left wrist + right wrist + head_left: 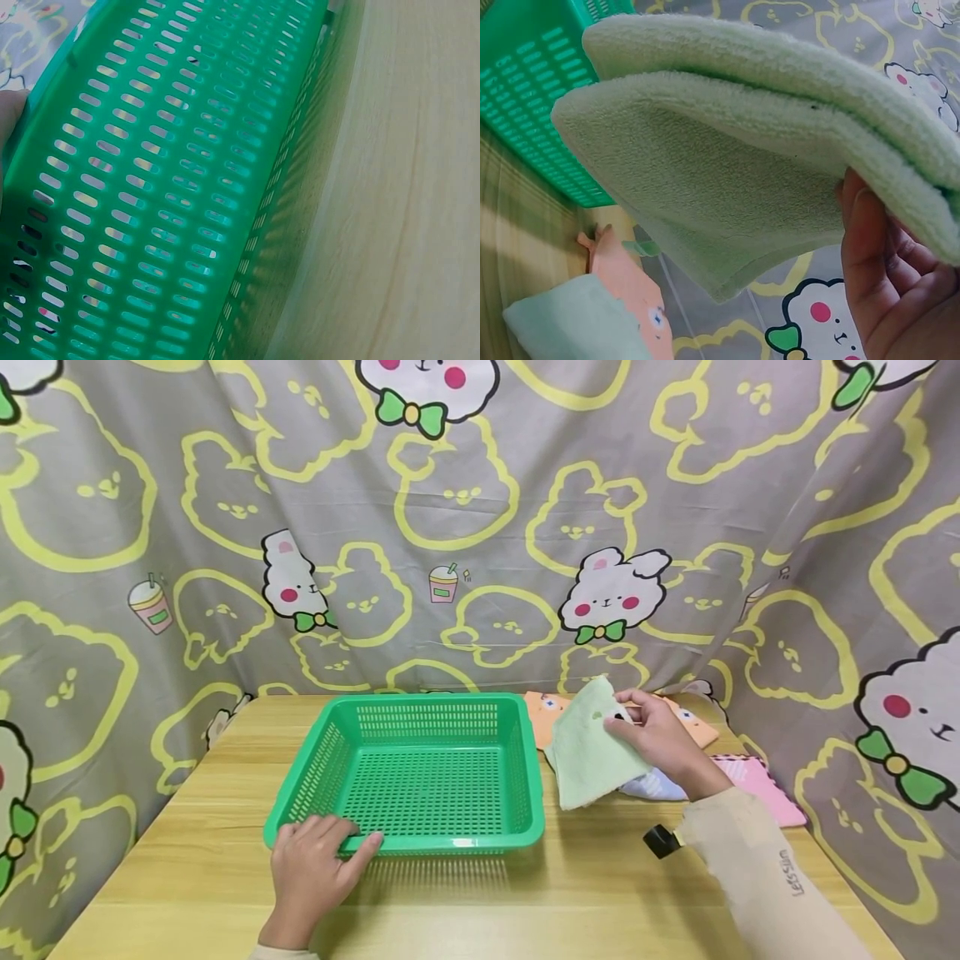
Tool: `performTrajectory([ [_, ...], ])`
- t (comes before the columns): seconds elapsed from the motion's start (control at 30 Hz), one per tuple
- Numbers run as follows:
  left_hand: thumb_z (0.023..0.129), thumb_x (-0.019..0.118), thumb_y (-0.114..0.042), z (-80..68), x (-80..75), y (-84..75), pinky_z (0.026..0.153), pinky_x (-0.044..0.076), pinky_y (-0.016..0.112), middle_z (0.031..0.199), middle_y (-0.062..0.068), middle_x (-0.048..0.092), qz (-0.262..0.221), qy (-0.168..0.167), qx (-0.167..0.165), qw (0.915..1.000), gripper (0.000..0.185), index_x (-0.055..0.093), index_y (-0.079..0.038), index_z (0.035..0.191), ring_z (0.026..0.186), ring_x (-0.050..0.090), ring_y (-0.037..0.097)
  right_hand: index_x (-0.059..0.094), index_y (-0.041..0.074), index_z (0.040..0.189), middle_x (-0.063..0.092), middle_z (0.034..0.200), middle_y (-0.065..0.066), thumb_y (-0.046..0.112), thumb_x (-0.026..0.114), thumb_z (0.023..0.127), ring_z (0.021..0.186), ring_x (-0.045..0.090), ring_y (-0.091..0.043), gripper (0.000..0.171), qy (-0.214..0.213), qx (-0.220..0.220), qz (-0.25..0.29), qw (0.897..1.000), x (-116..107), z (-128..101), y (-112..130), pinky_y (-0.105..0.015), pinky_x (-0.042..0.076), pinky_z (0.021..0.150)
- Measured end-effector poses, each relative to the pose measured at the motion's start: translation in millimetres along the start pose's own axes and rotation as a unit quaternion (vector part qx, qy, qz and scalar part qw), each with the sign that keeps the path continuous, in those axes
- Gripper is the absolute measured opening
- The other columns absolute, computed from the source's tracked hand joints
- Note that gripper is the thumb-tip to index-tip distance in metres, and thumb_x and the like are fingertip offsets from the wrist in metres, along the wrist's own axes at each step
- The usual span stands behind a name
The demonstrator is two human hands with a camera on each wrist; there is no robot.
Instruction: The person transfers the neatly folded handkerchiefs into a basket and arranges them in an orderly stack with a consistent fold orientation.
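Note:
A green slotted plastic basket (525,760) stands empty on the wooden table (585,885). My left hand (318,852) grips its near left rim, thumb along the front edge; the left wrist view shows the basket wall (165,180) close up with a fingertip (11,112) at its edge. To the right of the basket, my right hand (652,731) holds a folded light green towel (592,752) lifted off the table. The right wrist view shows the green towel (742,157) draped over my fingers (889,277).
Behind the right hand lie an orange cloth (693,727), a pale blue cloth (656,787) and a pink cloth (761,785) near the table's right edge. A cartoon-print curtain (480,527) encloses the table on three sides.

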State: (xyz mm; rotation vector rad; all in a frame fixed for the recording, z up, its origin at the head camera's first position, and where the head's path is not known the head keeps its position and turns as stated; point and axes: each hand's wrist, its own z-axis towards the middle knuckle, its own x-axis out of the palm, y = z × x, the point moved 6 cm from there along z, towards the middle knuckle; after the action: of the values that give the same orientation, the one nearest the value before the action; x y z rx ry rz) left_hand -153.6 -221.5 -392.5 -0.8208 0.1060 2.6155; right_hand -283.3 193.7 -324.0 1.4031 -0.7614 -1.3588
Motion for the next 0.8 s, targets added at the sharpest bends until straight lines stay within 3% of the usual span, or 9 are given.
performTrajectory([
  [0.37,0.093,0.038,-0.068,-0.6,0.5,1.2,0.055,0.029,0.038,0.068,0.001,0.067,0.003,0.008,-0.003,1.0000,0.067,0.066,-0.013,0.067,0.061,0.061,0.024,0.040,-0.009,0.122,0.064,0.081,-0.004,0.004,0.057,0.096,0.063,0.065,-0.014,0.034,0.004,0.000,0.055,0.998,3.3,1.7,2.0,-0.032,0.054,0.057],
  [0.8,0.093,0.036,-0.069,-0.1,0.3,0.5,0.056,0.029,0.038,0.068,-0.001,0.067,0.009,0.007,-0.003,0.9999,0.067,0.066,-0.015,0.067,0.062,0.061,0.023,0.042,-0.006,0.123,0.067,0.084,-0.003,0.006,0.056,0.097,0.066,0.068,-0.017,0.032,0.007,-0.007,0.059,0.998,8.4,6.5,7.3,-0.034,0.055,0.059],
])
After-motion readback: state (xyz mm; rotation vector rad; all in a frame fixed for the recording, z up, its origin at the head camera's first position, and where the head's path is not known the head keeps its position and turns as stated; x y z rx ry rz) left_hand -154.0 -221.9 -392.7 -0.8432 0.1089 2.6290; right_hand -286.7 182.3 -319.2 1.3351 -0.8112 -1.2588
